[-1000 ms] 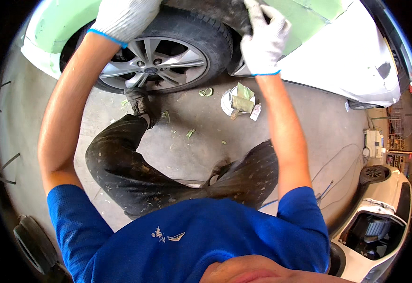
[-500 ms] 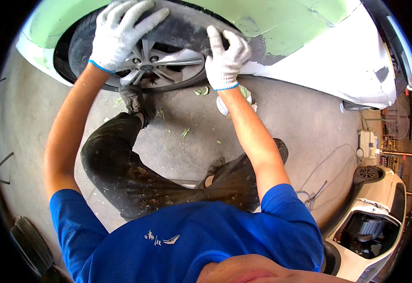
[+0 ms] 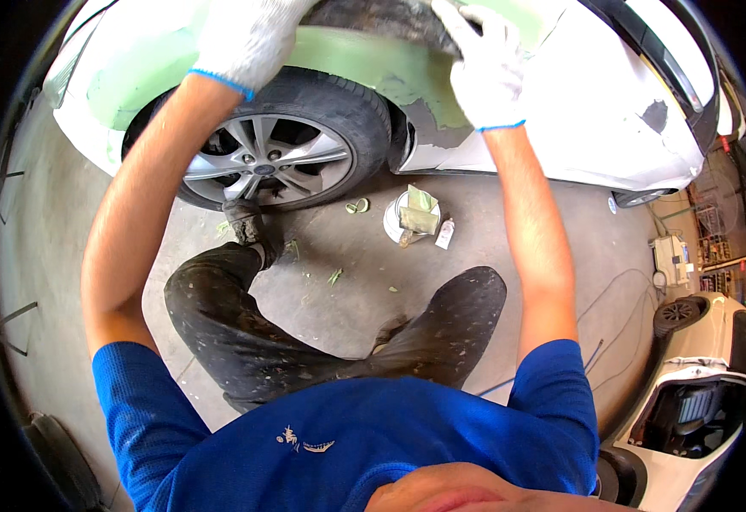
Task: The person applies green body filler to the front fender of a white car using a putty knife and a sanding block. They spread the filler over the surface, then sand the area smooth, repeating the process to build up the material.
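Faces the car (image 3: 599, 115), with green patch (image 3: 390, 64) above wheel (image 3: 264, 169). Spans the patch's upper edge with dark strip (image 3: 381, 20), gripping its right end in part-curled right hand (image 3: 487, 68). Cannot tell grip of half-cropped left hand (image 3: 252, 43).

pale lettering (image 3: 287, 437), emblem (image 3: 319, 446) on blue shirt (image 3: 441, 420); oval badge (image 3: 264, 170) on wheel (image 3: 315, 158), too small to read

Your left hand (image 3: 252, 43) and right hand (image 3: 488, 81) wear white knit gloves (image 3: 485, 98) edged in blue; your short-sleeved shirt (image 3: 441, 422) is blue with a pale emblem (image 3: 317, 446), your trousers (image 3: 249, 320) dark and spotted, your shoe (image 3: 243, 222) seemingly scuffed.
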The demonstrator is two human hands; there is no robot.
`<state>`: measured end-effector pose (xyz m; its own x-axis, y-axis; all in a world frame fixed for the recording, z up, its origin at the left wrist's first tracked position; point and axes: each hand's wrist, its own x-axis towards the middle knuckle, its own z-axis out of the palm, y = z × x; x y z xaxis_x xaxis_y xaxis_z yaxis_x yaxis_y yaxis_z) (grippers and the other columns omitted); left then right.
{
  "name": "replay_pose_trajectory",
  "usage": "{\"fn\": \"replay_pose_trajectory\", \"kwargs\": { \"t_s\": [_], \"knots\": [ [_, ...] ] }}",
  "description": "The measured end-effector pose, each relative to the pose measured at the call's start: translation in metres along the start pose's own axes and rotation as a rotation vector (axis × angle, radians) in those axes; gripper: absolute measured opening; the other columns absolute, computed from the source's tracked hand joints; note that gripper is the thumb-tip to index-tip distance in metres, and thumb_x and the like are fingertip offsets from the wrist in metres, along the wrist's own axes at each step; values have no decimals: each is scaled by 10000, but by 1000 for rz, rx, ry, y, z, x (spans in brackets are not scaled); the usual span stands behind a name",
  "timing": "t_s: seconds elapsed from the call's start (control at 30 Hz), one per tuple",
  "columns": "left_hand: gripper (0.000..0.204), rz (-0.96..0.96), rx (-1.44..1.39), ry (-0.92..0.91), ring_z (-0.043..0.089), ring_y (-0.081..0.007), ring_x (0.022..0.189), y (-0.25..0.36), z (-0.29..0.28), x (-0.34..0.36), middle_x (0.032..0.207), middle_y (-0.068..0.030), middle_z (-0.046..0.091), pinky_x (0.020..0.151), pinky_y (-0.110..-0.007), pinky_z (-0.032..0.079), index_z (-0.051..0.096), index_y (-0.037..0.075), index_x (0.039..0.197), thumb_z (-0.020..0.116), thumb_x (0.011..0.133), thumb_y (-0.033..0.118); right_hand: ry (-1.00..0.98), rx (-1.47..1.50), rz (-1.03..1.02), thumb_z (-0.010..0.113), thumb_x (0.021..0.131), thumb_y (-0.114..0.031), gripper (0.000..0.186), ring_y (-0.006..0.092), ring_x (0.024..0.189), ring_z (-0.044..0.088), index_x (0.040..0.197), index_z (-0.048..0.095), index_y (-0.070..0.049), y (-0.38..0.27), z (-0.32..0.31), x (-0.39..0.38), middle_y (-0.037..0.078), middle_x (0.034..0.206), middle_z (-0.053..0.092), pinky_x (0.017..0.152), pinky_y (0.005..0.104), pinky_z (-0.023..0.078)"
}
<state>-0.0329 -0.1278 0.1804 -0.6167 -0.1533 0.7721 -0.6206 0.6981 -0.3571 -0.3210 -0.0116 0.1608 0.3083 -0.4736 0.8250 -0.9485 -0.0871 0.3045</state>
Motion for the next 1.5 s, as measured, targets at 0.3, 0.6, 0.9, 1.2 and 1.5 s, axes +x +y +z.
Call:
{"fn": "replay_pose_trajectory", "kwargs": {
  "t_s": [0.3, 0.6, 0.9, 1.2, 1.5],
  "knots": [
    [748, -68, -13, 30, 536, -303, 1266, -11, 40, 16, 1394, -52, 562, 1064, -477, 439, 555, 296, 1463, 669, 748, 110, -73, -2, 15, 611, 720, 49, 711, 346, 1142, 511, 1371, 656, -235, 39, 14, 31, 111, 1204, 566, 1000, 465, 441],
    [755, -42, -6, 21, 535, -305, 1269, -21, 51, -39, 1402, -53, 558, 1068, -485, 436, 549, 297, 1469, 681, 742, 143, -34, 34, 107, 617, 697, 70, 762, 353, 1163, 484, 1404, 635, -212, -18, 45, -33, 134, 1223, 539, 1028, 452, 426],
    [763, 22, 27, -22, 533, -307, 1273, -22, 44, -103, 1410, -53, 555, 1073, -493, 433, 543, 298, 1475, 694, 737, 175, 122, 179, 268, 660, 594, 36, 842, 367, 1171, 444, 1401, 649, -204, -101, 105, -91, 129, 1237, 492, 1043, 505, 380],
    [774, 69, 56, -29, 532, -309, 1277, -18, 40, -129, 1417, -53, 551, 1078, -502, 429, 537, 299, 1480, 706, 731, 208, 211, 28, 191, 765, 678, 21, 773, 363, 1174, 423, 1414, 639, -180, -135, 145, -126, 114, 1237, 483, 1036, 497, 368],
    [706, 4, 19, -204, 533, -302, 1280, 14, 13, -157, 1437, -54, 539, 1117, -504, 410, 522, 281, 1488, 657, 795, 274, -43, 105, 176, 629, 712, -14, 697, 322, 1154, 515, 1353, 666, -286, -137, 62, -121, 56, 1240, 547, 1009, 512, 426]
  ]
}}
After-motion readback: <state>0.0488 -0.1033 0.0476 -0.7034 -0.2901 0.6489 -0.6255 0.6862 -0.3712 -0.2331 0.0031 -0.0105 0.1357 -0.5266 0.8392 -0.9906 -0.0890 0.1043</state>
